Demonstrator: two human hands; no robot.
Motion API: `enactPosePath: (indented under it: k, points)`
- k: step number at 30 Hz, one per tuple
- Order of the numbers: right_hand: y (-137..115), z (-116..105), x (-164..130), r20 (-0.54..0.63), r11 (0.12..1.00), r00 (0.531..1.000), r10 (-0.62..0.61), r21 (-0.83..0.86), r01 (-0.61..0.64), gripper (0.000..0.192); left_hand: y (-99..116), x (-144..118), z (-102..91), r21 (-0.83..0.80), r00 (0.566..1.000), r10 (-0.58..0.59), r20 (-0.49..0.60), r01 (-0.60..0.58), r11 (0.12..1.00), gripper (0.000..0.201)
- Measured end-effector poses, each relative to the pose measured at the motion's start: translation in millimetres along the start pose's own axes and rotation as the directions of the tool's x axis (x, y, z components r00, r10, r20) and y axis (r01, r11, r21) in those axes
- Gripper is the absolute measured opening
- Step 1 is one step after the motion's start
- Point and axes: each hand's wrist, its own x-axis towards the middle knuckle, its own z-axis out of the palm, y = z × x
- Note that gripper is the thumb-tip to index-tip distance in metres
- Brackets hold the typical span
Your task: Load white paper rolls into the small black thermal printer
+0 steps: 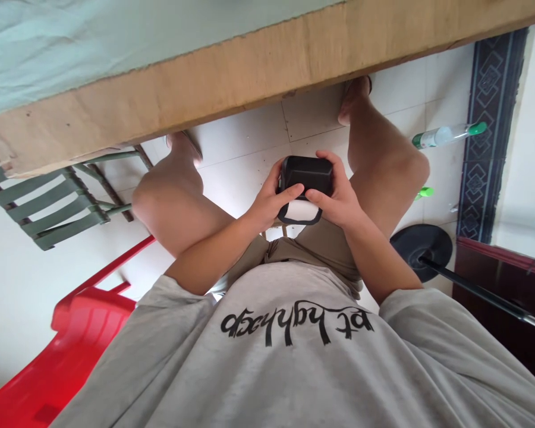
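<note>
Seated person, left hand [267, 205] and right hand [336, 202] each in a closed grip around a small black box [305, 175], white part [301, 210] beneath, thumbs on top, held between the knees, wooden counter [249, 71] edge above.

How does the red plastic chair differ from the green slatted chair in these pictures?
The red plastic chair is bright, smooth and solid, and lies low at the left near the person's shirt. The green slatted chair is dull green, built of separate bars, and sits partly under the wooden table. Both rest on the pale tiled floor.

red chair [71, 339], green chair [49, 202], bottle [448, 135]
</note>
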Motion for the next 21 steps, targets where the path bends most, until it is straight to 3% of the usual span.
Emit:
enactPosePath:
  k: [5, 8, 11, 14, 18, 21]
  points:
    - [6.1, 1.7, -4.9, -0.092, 1.000, 0.996, -0.005, -0.018, 0.003, 0.095, -1.6, 4.1, 5.1, -0.234, 0.999, -0.044, -0.007, 0.042, 0.971, 0.045]
    - [8.2, -3.5, -8.5, -0.153, 0.981, 0.982, -0.112, -0.172, 0.085, 0.088, -5.4, 6.8, 7.6, -0.289, 0.991, -0.128, -0.035, 0.113, 0.951, 0.032]
    - [7.1, -5.2, -10.8, -0.136, 0.933, 0.957, -0.255, -0.295, 0.207, 0.084, -7.1, 7.0, 11.7, -0.330, 0.975, -0.215, -0.055, 0.185, 0.925, 0.037]
    - [2.1, 5.9, -10.4, -0.148, 0.910, 0.930, -0.336, -0.306, 0.280, 0.082, -5.8, 4.7, 15.9, -0.403, 0.965, -0.263, -0.023, 0.231, 0.885, 0.044]
    - [-8.0, 27.2, -6.9, -0.260, 0.898, 0.889, -0.377, -0.335, 0.283, 0.071, -6.7, 4.5, 13.0, -0.412, 0.964, -0.265, -0.001, 0.241, 0.879, 0.054]
    - [-15.8, 31.1, -6.0, -0.251, 0.910, 0.906, -0.340, -0.332, 0.249, 0.069, -11.6, 8.5, 5.5, -0.354, 0.973, -0.229, 0.026, 0.223, 0.908, 0.064]
